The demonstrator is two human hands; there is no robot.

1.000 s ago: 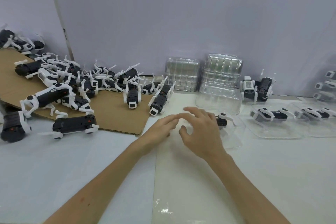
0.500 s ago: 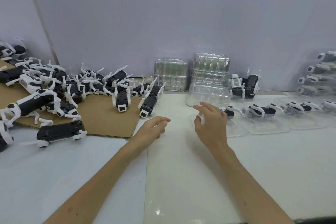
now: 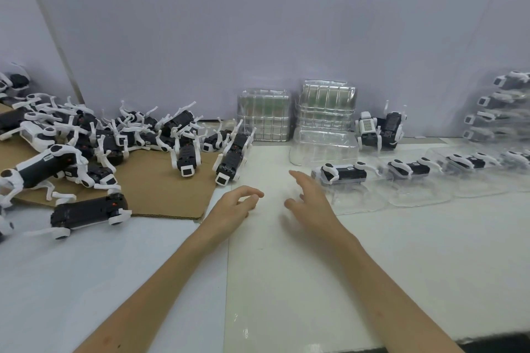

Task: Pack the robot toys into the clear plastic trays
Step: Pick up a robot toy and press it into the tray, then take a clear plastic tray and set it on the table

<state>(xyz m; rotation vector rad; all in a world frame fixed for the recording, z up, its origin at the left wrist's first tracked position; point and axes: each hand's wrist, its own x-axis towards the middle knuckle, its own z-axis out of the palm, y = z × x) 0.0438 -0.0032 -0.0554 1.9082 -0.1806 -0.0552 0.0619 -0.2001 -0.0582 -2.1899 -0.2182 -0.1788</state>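
Both hands have pulled back off the packed tray: left hand (image 3: 233, 206) and right hand (image 3: 311, 203) now hover empty over the tabletop (image 3: 286, 281), fingers loosely apart, gripping nothing. Nearest robot toy (image 3: 344, 172) lies in its clear tray (image 3: 358, 198) just right of the right hand; unpacked toys (image 3: 94, 140) heaped on cardboard (image 3: 160, 195) at left, empty tray stacks (image 3: 325, 112) by the wall.

I am seeing two bare forearms, no sleeves, watch, rings or gloves showing anywhere. My left hand (image 3: 233, 209) and right hand (image 3: 311, 203) are appearing uncovered, the right one slightly blurred at the fingertips.
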